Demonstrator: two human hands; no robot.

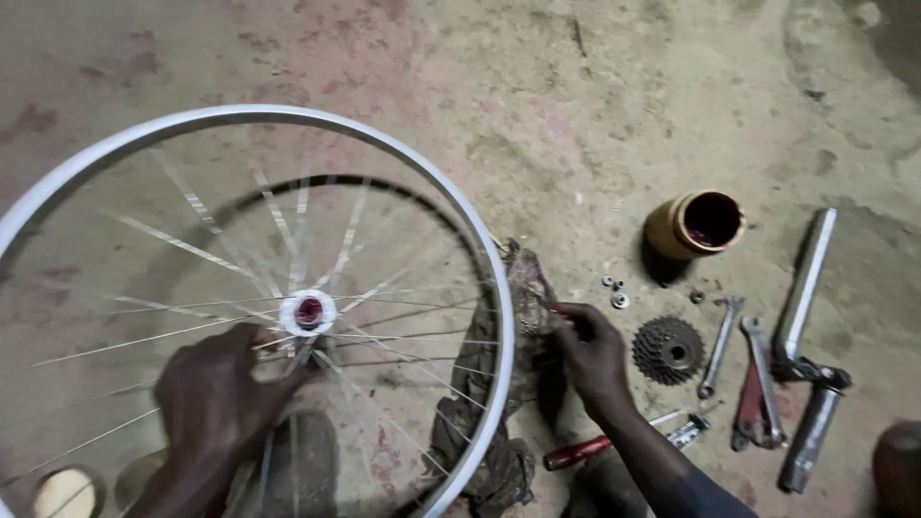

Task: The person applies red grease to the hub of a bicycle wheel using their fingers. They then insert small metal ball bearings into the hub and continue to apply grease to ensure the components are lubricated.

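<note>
We're holding the wheel tilted over the floor. Left hand is reaching through the spokes, fingers curling around the hub. Right hand is pinching closed on a dirty rag just outside the rim's right edge. Beside that hand we're seeing a cog cluster, then two wrenches, a metal tube, and small nuts. A brown jar is lying on its side above them. A red-handled tool is lying under the right wrist.
</note>
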